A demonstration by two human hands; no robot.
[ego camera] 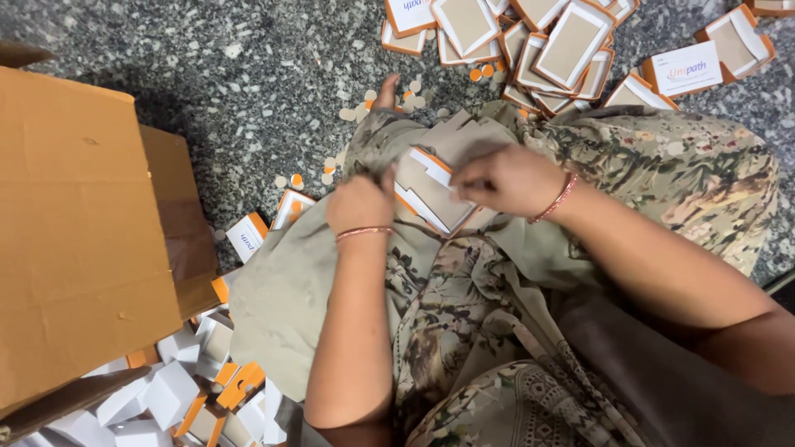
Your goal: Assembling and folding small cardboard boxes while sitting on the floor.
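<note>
Nearest the camera, at 6 o'clock, the person's lap is covered in floral cloth [464, 306], and both forearms reach forward over it. At the centre of the view the left hand [360, 203] pinches the near-left edge of a flat cardboard box blank [431, 186], brown inside with white and orange edging, fingers closed on it and thumb raised. The right hand [505, 178] is curled over the blank's right side, fingers pressed down on a flap, so both hands hold the same piece above the knees. The step in hand looks like folding this blank into shape; the next move seems to call for a firm crease along the scored flap while the left hand keeps the piece steady. At 8 o'clock, a heap of small white and orange boxes [166, 397] lies on the floor beside a large brown carton [74, 232] at 9 o'clock. Punched paper discs [356, 108] are scattered at 11 o'clock on the speckled stone floor [248, 66]. Farthest off, at 1 o'clock, a pile of flat blanks [571, 41] lies spread out.
</note>
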